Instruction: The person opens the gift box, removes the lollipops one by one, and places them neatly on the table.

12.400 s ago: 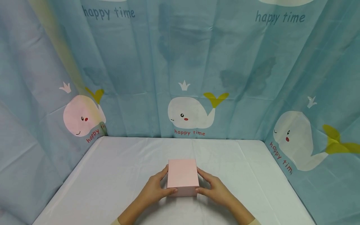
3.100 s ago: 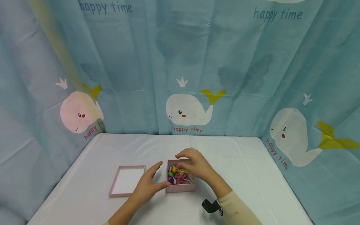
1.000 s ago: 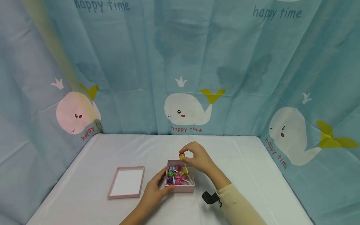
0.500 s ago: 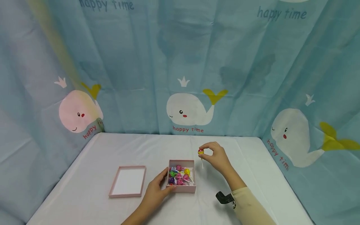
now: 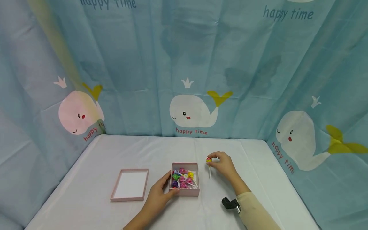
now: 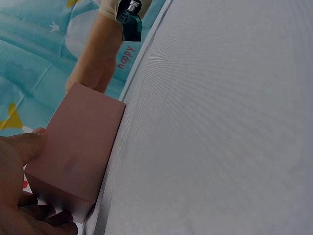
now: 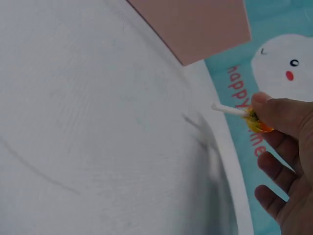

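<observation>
A pink square box (image 5: 188,192) stands uncovered on the white table, with several wrapped lollipops (image 5: 182,179) in pink, green, yellow and purple lying inside. My left hand (image 5: 157,193) grips the box at its left side, the thumb on the front wall and the fingers along the side. To the right of the box, my right hand (image 5: 225,165) pinches a red and yellow lollipop (image 5: 209,160) by its candy head, the white stick pointing down. In the right wrist view that lollipop's stick (image 7: 229,109) is over the table, its shadow below.
The pink box lid (image 5: 129,199) lies with its white inside up, left of the box. A black wrist camera (image 5: 230,203) sticks out from my right sleeve. Blue curtains (image 5: 138,115) with whales enclose the table's back and sides.
The lid has come off and been set at left. My right hand has taken a lollipop out of the box, carried it right and lowered it slightly. My left hand has taken hold of the box.
</observation>
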A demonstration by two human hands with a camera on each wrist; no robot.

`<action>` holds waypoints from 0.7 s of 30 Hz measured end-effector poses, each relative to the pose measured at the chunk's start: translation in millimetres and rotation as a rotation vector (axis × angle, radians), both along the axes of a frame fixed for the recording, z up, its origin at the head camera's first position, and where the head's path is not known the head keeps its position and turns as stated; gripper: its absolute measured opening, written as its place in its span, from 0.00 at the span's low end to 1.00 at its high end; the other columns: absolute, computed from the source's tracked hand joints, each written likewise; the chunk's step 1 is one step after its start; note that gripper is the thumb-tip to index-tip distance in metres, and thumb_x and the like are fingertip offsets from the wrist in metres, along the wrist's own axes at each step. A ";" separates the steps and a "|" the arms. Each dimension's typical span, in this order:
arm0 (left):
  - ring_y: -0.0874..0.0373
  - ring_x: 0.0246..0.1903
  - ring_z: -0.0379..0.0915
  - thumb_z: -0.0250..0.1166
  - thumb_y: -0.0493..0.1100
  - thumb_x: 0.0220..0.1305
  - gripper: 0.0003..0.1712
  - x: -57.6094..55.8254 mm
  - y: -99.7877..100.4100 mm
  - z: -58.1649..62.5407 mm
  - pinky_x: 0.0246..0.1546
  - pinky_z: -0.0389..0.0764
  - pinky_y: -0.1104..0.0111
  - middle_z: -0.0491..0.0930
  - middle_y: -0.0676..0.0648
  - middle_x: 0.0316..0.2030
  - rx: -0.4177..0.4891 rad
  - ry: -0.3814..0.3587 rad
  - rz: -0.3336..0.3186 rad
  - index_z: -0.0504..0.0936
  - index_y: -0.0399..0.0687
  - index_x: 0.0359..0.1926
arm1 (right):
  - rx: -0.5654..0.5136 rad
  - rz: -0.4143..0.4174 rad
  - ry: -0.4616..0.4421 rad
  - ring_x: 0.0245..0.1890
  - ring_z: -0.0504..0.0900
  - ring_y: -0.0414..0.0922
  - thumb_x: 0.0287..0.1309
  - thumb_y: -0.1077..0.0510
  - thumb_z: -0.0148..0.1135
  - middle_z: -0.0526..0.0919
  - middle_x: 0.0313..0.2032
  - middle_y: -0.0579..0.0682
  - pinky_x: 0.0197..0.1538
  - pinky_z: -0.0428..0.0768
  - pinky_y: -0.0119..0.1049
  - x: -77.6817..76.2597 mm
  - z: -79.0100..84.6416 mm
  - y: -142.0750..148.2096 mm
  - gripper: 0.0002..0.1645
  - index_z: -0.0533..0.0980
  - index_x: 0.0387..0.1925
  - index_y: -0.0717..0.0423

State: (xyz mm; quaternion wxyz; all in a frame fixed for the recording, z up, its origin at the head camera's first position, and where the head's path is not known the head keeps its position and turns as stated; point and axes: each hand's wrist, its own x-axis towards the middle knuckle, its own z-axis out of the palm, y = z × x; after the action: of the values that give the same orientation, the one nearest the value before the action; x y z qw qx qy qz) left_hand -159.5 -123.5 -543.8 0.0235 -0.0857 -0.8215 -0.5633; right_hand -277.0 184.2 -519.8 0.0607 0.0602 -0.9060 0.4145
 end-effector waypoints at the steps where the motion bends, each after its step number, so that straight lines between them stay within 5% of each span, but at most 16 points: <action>1: 0.42 0.74 0.61 0.78 0.54 0.57 0.51 -0.2 0.0 0.1 0.70 0.70 0.57 0.66 0.42 0.75 0.005 -0.008 0.001 0.66 0.45 0.76 | 0.001 -0.008 -0.006 0.56 0.80 0.50 0.51 0.53 0.81 0.87 0.44 0.44 0.62 0.80 0.54 -0.4 -1.5 0.1 0.15 0.87 0.42 0.43; 10: 0.43 0.74 0.61 0.78 0.55 0.57 0.51 -0.8 -0.3 -1.0 0.71 0.70 0.57 0.65 0.43 0.75 -0.014 -0.016 0.006 0.65 0.46 0.76 | 0.016 -0.035 -0.015 0.43 0.85 0.43 0.50 0.57 0.81 0.90 0.37 0.43 0.49 0.84 0.44 -8.0 -16.1 0.9 0.13 0.88 0.39 0.49; 21: 0.43 0.74 0.61 0.78 0.54 0.57 0.51 -1.6 -1.2 -2.2 0.70 0.70 0.57 0.65 0.43 0.75 -0.014 -0.003 -0.001 0.66 0.46 0.76 | 0.022 -0.010 -0.013 0.39 0.85 0.42 0.50 0.58 0.81 0.90 0.35 0.44 0.49 0.85 0.44 -6.5 -15.5 2.6 0.13 0.87 0.39 0.52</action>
State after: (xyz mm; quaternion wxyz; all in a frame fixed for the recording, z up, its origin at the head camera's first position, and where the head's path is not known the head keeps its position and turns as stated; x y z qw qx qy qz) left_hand -161.0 -124.7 -545.9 0.0216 -0.0854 -0.8254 -0.5577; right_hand -283.5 186.8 -535.3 0.0560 0.0538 -0.9113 0.4044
